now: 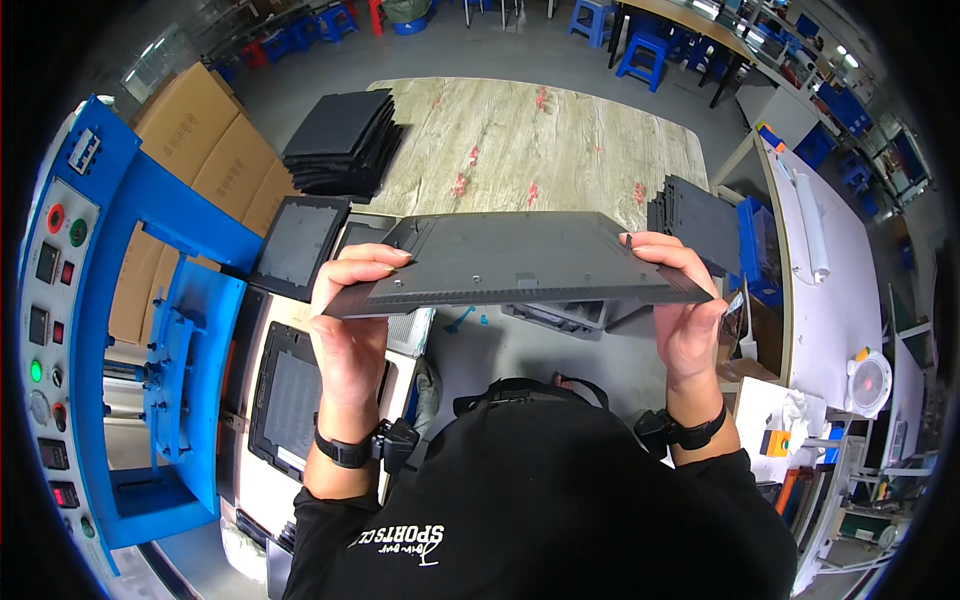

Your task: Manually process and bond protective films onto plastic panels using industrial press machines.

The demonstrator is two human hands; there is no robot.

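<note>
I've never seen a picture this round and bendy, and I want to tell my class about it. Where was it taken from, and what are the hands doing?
There's no robot here: a person is using two bare hands. The camera sits on the person's head and looks down. Its very wide lens bends straight edges.

The left hand and right hand hold a thin dark panel up by its two sides, gripping with the fingers. Beyond it is a wood-patterned table with red marks. One stack of dark panels is at its left side, another stack at its right. Far left stands a blue machine with buttons.
</note>
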